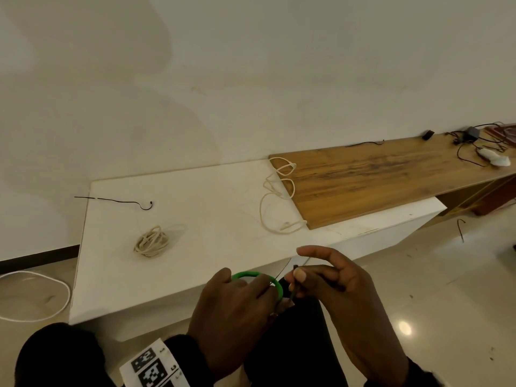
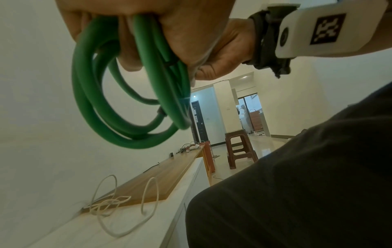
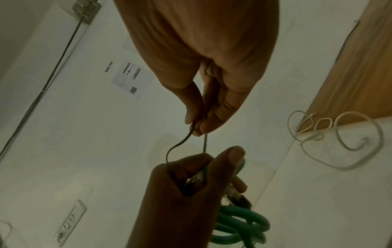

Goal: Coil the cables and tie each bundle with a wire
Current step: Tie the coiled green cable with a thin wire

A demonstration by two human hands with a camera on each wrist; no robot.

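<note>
My left hand (image 1: 237,300) grips a coiled green cable (image 2: 118,104), its loops hanging below the fist in the left wrist view; the green cable (image 1: 252,276) shows just past the knuckles in the head view. My right hand (image 1: 321,277) pinches a thin black tie wire (image 3: 180,144) between thumb and finger, both ends rising from the bundle. A tied cream cable coil (image 1: 152,241) lies on the white table (image 1: 212,208). A loose cream cable (image 1: 276,199) sprawls at the wooden board's edge. Another black tie wire (image 1: 117,201) lies at the table's far left.
A wooden board (image 1: 391,174) extends right, with dark cables and a white object (image 1: 494,159) at its far end. A white cable (image 1: 36,296) loops on the floor at left. A brown stool (image 2: 239,147) stands on the floor beyond the table.
</note>
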